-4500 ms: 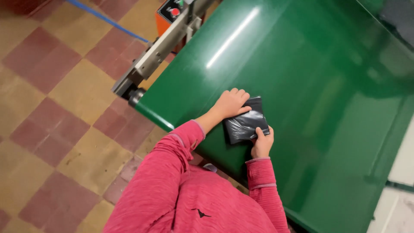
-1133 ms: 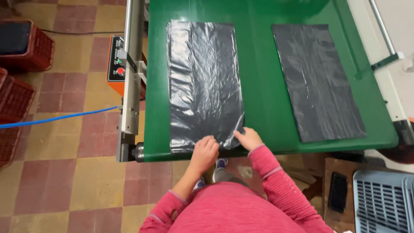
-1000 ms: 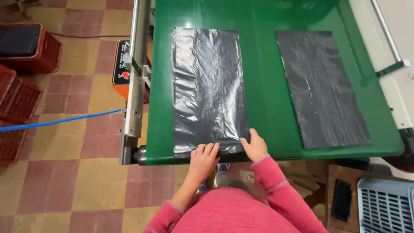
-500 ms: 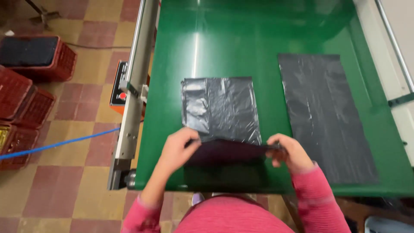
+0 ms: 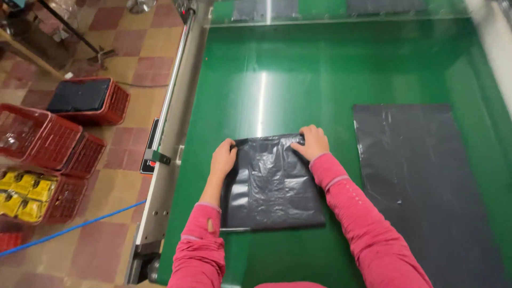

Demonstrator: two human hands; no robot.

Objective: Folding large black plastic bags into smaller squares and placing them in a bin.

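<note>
Red plastic crates (image 5: 64,138) stand on the tiled floor (image 5: 112,224) at far left, one topped by a dark flat pad, another holding yellow packets (image 5: 24,194); a blue hose (image 5: 69,229) crosses the tiles near them. Right of these runs the grey metal side rail (image 5: 165,160) of a machine with a green belt table (image 5: 330,69).

On the belt, near the person, lies the folded black plastic bag (image 5: 272,184), doubled over so that its upper edge sits under both hands. The left hand (image 5: 223,157) presses flat on the bag's far-left corner, fingers extended, not clenched. The right hand (image 5: 312,143) rests on the far-right corner, fingers curled over the edge and pinning it to the belt. Both arms wear pink sleeves (image 5: 368,229).

To the right, well apart from the folded bag, a second black bag (image 5: 421,186) lies flat and unfolded. Further dark sheets show at the far end of the belt, behind a clear guard.

Progress, as judged: one fold of the near bag appears complete and is being flattened; any further folds, and the bag at right, remain undone.

Compared with the view half a second earlier, the near edge, then lifted between both hands in mid-air, now lies on the far edge, and the bag shows half its former length.
</note>
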